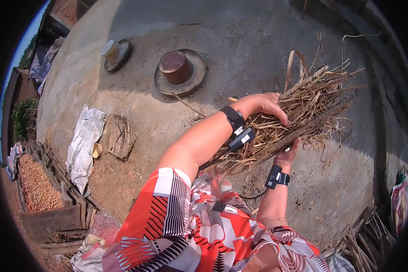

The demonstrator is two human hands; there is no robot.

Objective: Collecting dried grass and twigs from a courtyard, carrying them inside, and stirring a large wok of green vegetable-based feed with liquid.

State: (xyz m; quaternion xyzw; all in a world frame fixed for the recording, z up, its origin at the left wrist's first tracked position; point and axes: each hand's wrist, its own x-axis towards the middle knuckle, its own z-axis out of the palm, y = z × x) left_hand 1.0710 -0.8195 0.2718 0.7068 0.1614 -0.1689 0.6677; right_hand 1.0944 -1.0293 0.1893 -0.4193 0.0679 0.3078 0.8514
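A bulky bundle of dry stalks and straw (312, 102) lies across both hands, its loose ends sticking out toward the upper right. My left hand (272, 106) reaches over from the left and clasps the bundle's upper side, its thumb on the straw. From below, my right hand (287, 154) supports the lower edge beside a thick, dark stalk; part of its fingers is hidden under the bundle. Each wrist wears a black strap with a small device and a cable.
On the concrete ground stand a brown cylinder on a round dish (199, 73) and a smaller pale cup on another dish (124, 51). Left are a flattened woven pad (120, 137), a crumpled white sack (85, 142) and a wooden crate (51, 219) of small pale pieces. Sticks (367, 234) lie lower right.
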